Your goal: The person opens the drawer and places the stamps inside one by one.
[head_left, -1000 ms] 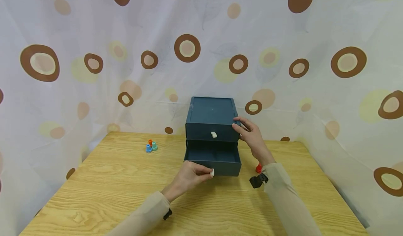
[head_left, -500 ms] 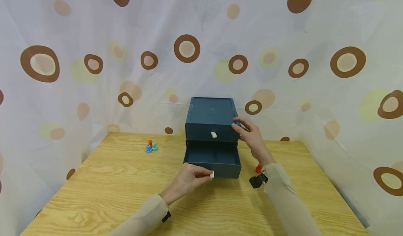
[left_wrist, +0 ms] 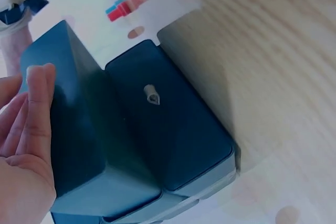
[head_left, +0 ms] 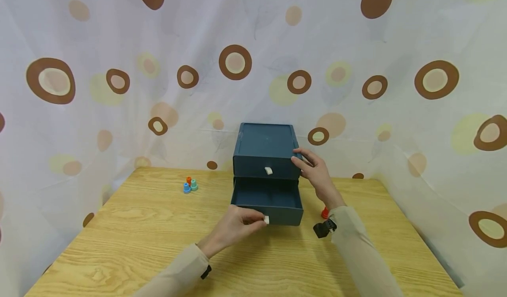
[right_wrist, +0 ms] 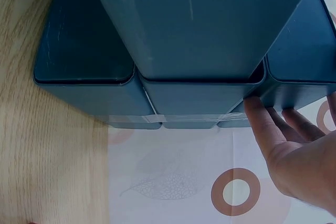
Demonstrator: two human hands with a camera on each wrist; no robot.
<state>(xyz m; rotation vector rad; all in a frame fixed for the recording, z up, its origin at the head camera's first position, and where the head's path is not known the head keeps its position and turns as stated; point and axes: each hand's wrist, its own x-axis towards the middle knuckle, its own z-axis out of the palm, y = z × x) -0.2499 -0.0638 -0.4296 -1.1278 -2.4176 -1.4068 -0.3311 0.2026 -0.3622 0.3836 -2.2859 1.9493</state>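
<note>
A dark blue drawer cabinet [head_left: 266, 141] stands near the wall, with its middle drawer [head_left: 266, 196] pulled out and nothing visible inside. My left hand [head_left: 233, 226] pinches the small white handle [head_left: 266, 220] on that drawer's front. In the left wrist view, the handle is hidden behind my fingers. My right hand [head_left: 317, 171] rests at the cabinet's upper right front corner, fingers spread and fairly straight. The right wrist view shows its fingertips [right_wrist: 253, 104] against the cabinet's side. The top drawer [head_left: 253, 166] is closed and has its own white tab.
Several small cone-shaped pieces [head_left: 190, 185] in orange, blue and green stand grouped on the wooden table [head_left: 138, 226] at the left. A red piece [head_left: 325, 213] sits right of the cabinet, partly behind my right wrist. A patterned curtain [head_left: 253, 99] hangs behind.
The middle drawer has come slightly further out toward me, my left hand moving with its handle. My right hand has stayed at the cabinet corner.
</note>
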